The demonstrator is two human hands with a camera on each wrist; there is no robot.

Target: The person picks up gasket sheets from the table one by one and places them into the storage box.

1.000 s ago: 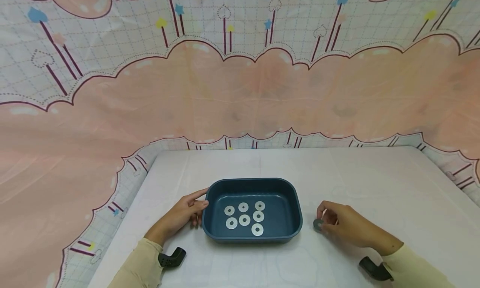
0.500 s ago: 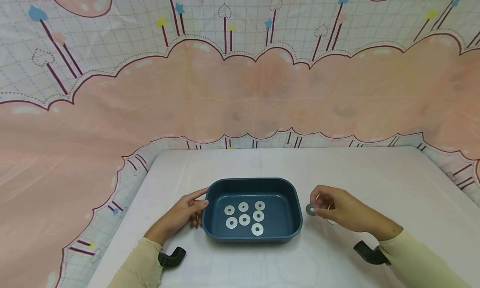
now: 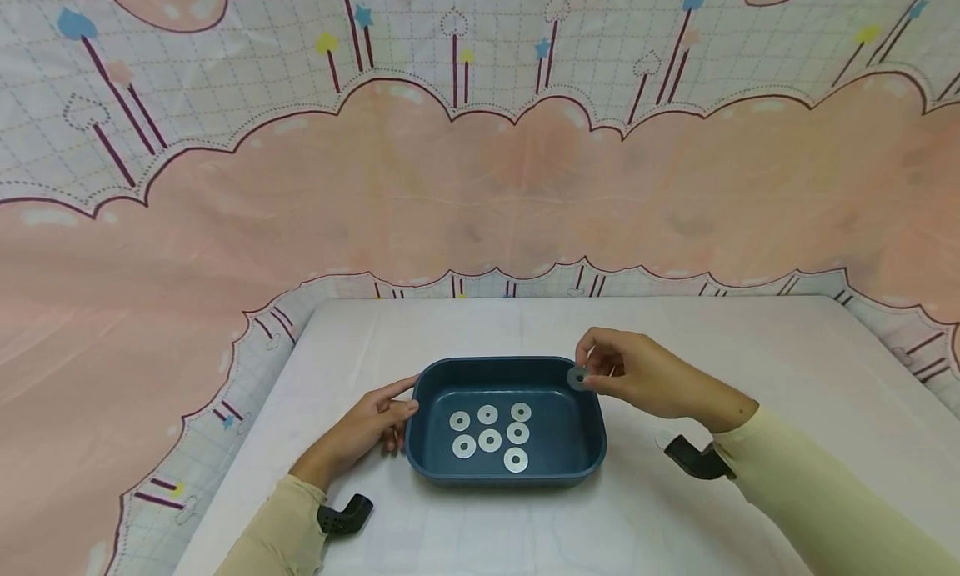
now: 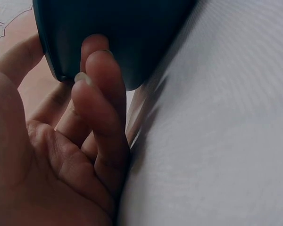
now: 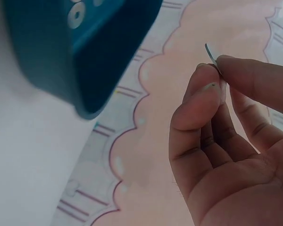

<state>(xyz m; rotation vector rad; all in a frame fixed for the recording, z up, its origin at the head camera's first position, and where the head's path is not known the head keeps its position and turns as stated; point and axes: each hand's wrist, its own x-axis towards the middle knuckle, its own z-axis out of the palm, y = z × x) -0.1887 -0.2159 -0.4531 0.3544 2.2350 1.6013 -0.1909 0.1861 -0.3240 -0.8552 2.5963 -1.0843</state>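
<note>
A dark blue rectangular tray (image 3: 506, 479) stands on the table with several flat metal washers (image 3: 490, 440) lying on its floor. My left hand (image 3: 365, 426) holds the tray's left side, its thumb at the rim; in the left wrist view, curled fingers (image 4: 101, 94) touch the outer wall. My right hand (image 3: 645, 372) pinches one washer (image 3: 577, 378) between thumb and fingers, over the tray's back right corner. Seen from the right wrist, that washer (image 5: 210, 54) is edge-on and apart from the tray.
A pale round washer (image 3: 663, 437) lies on the white table (image 3: 480, 526) right of the tray, partly hidden by the black right wrist camera (image 3: 697, 459). Another black camera (image 3: 345, 516) sits at the left wrist. A printed curtain (image 3: 480, 192) hangs behind.
My right hand has lifted the washer from near the table and carried it left and away from me, over the tray's corner. My left hand and the tray have stayed put.
</note>
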